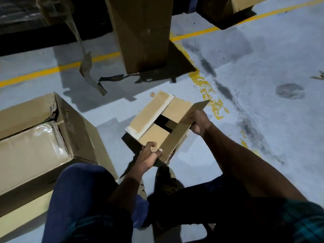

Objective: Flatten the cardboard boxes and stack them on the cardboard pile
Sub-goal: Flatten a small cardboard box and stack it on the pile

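Note:
A small brown cardboard box (157, 118) sits on the grey floor in front of me, its flaps loose and a dark gap showing between them. My left hand (149, 153) grips the near corner of the box, fingers curled over the edge of a raised flap. My right hand (199, 122) holds the far end of that same raised flap (182, 130), which stands up along the box's right side. Another flap (150, 114) with pale tape residue lies angled across the top.
A large open carton (57, 130) holding a plastic-wrapped load stands at the left. A tall cardboard box (143, 34) stands ahead, with a loose tape strip (87, 67) hanging left of it. Yellow floor lines (208, 92) cross the floor. My knees fill the bottom.

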A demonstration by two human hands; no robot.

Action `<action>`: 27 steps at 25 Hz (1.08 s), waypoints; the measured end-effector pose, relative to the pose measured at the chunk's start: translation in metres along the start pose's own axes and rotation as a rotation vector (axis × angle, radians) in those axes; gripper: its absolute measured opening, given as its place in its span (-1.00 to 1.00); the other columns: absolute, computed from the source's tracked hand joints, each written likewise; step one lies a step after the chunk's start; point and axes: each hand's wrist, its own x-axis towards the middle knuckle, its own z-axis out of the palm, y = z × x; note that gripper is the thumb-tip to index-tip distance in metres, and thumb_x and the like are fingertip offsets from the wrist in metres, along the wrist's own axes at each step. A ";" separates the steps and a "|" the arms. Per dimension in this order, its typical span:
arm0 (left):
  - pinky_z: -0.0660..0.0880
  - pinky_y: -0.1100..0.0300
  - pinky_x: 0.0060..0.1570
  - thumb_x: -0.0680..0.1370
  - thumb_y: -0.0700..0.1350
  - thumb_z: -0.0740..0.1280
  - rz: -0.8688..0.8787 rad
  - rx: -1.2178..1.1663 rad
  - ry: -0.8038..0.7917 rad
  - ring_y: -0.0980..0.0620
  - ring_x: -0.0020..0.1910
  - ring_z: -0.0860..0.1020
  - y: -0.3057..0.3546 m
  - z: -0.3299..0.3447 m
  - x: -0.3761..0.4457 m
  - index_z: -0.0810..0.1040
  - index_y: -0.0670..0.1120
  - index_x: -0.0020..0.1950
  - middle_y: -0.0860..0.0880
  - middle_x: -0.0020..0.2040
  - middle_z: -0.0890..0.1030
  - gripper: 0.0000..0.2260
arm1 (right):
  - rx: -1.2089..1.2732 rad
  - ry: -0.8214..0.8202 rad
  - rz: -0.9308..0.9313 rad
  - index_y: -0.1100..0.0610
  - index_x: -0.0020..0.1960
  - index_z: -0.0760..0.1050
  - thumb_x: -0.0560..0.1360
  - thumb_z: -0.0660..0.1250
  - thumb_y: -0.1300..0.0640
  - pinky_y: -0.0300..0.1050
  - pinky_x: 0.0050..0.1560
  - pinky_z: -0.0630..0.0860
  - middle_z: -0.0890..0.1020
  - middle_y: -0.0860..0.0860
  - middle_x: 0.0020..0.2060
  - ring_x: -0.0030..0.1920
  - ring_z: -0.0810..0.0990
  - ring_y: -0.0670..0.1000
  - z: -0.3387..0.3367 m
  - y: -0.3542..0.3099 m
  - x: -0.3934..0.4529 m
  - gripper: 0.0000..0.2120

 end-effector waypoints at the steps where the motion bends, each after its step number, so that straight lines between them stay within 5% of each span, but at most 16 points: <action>1: 0.41 -0.03 0.23 0.43 0.27 0.38 0.008 0.197 0.013 -0.20 0.29 0.45 0.001 0.002 -0.002 0.40 0.05 0.34 -0.12 0.37 0.36 -0.44 | -0.024 -0.040 -0.024 0.17 -0.01 0.44 0.42 0.14 0.52 0.00 -0.25 0.58 0.57 0.09 -0.27 -0.28 0.58 0.12 0.006 -0.004 -0.005 -0.68; 5: 0.32 -0.18 0.33 0.37 0.52 0.24 0.044 0.598 0.076 -0.24 0.56 0.08 0.004 0.010 0.000 -0.07 -0.03 0.60 -0.14 0.62 -0.14 0.03 | -0.182 -0.063 -0.021 0.19 -0.02 0.51 0.53 0.23 0.46 -0.21 -0.42 0.55 0.61 0.10 -0.19 -0.24 0.61 0.07 0.013 -0.001 -0.008 -0.78; 7: 0.20 -0.22 0.42 0.35 0.55 0.20 0.085 0.679 0.060 -0.21 0.59 -0.07 0.006 0.015 0.008 -0.13 -0.04 0.61 -0.14 0.62 -0.16 0.07 | -0.203 -0.035 0.028 0.25 0.05 0.53 0.55 0.33 0.36 -0.19 -0.31 0.57 0.64 0.13 -0.10 -0.15 0.65 0.10 0.001 0.001 0.002 -0.90; 9: 0.09 -0.22 0.48 0.38 0.55 0.15 0.159 0.774 0.065 -0.21 0.59 -0.10 0.009 0.017 0.020 -0.13 -0.04 0.61 -0.16 0.62 -0.12 0.04 | -0.252 -0.024 0.088 0.29 0.17 0.52 0.53 0.41 0.24 -0.03 -0.09 0.57 0.64 0.18 0.09 -0.01 0.66 0.16 -0.014 0.001 0.016 -0.75; 12: 0.01 -0.23 0.51 0.41 0.49 0.22 0.258 0.632 -0.013 -0.17 0.59 -0.12 0.020 0.023 0.035 -0.15 0.00 0.61 -0.11 0.63 -0.13 -0.01 | -0.305 -0.066 0.149 0.20 0.09 0.51 0.59 0.34 0.17 -0.06 -0.07 0.53 0.56 0.12 0.08 -0.14 0.57 0.04 -0.024 0.002 0.032 -0.88; 14: 0.06 -0.25 0.50 0.36 0.48 0.32 0.215 0.309 -0.051 -0.16 0.59 -0.03 0.034 0.029 0.040 -0.16 0.11 0.60 -0.06 0.63 -0.08 0.03 | -0.274 -0.107 0.204 0.21 0.18 0.50 0.59 0.36 0.04 -0.07 -0.04 0.53 0.60 0.06 0.00 -0.12 0.59 0.02 -0.018 0.002 0.027 -0.73; 17: 0.08 -0.24 0.48 0.27 0.47 0.43 0.158 0.048 0.055 -0.14 0.51 0.20 0.049 0.030 0.051 -0.07 0.17 0.56 -0.03 0.54 0.27 0.05 | -0.178 -0.282 0.229 0.20 0.27 0.52 0.57 0.35 -0.08 -0.01 0.05 0.59 0.66 0.13 0.12 0.09 0.65 0.10 -0.003 0.003 0.020 -0.58; 22: -0.18 -0.32 0.46 0.19 0.59 0.32 0.222 0.291 0.159 0.02 0.29 0.51 0.047 0.013 0.058 0.55 0.13 0.23 0.10 0.13 0.67 -0.22 | -0.332 -0.348 0.130 0.19 0.26 0.53 0.35 0.43 -0.30 0.02 0.10 0.61 0.69 0.14 0.10 0.07 0.69 0.10 0.011 0.005 0.002 -0.31; 24: -0.02 -0.26 0.48 0.23 0.55 0.34 0.281 0.312 0.173 0.03 0.23 0.55 0.047 0.011 0.058 0.62 0.11 0.16 0.11 0.07 0.69 -0.31 | -0.408 -0.370 0.090 0.21 0.24 0.53 0.32 0.43 -0.33 -0.03 0.20 0.54 0.69 0.07 0.09 0.09 0.66 0.04 0.014 0.003 -0.004 -0.27; 27: 0.41 -0.05 0.31 0.24 0.52 0.39 0.336 0.183 0.211 0.11 0.13 0.61 0.038 0.009 0.056 0.65 0.11 0.14 0.16 0.03 0.70 -0.35 | -0.515 -0.400 0.027 0.17 0.09 0.58 0.25 0.43 -0.41 -0.08 0.10 0.56 0.69 0.04 -0.01 0.01 0.66 0.00 0.024 -0.002 -0.016 -0.29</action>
